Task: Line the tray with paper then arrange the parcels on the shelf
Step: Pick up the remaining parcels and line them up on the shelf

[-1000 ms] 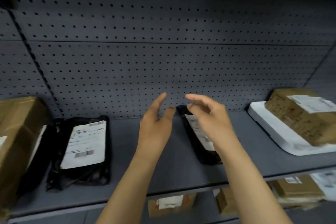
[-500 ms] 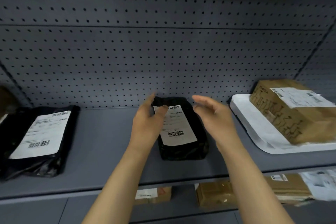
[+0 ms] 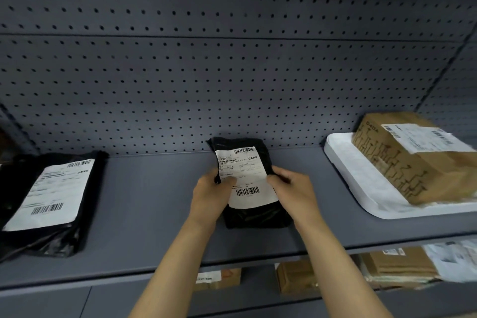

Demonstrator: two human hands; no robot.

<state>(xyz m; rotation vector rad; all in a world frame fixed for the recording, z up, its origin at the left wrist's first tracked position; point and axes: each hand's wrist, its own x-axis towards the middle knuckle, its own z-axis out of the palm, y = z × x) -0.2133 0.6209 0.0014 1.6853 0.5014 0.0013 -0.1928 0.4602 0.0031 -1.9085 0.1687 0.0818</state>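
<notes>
A small black parcel (image 3: 245, 162) with a white barcode label lies flat in the middle of the grey shelf (image 3: 154, 201). My left hand (image 3: 210, 196) grips its left edge, thumb on the label. Gripping the right edge is my right hand (image 3: 294, 193). At the right, a white tray (image 3: 361, 183) lined with white paper holds a brown cardboard box (image 3: 413, 155). A larger black parcel (image 3: 51, 196) with a label lies at the left of the shelf.
A grey pegboard wall (image 3: 232, 72) backs the shelf. On the shelf below sit several brown cardboard parcels (image 3: 397, 268) and a small box (image 3: 219, 279). Bare shelf surface lies between the two black parcels.
Both hands have closed in from either side and taken hold of the small black parcel, which now lies label up. The view has shifted right, away from the left parcels.
</notes>
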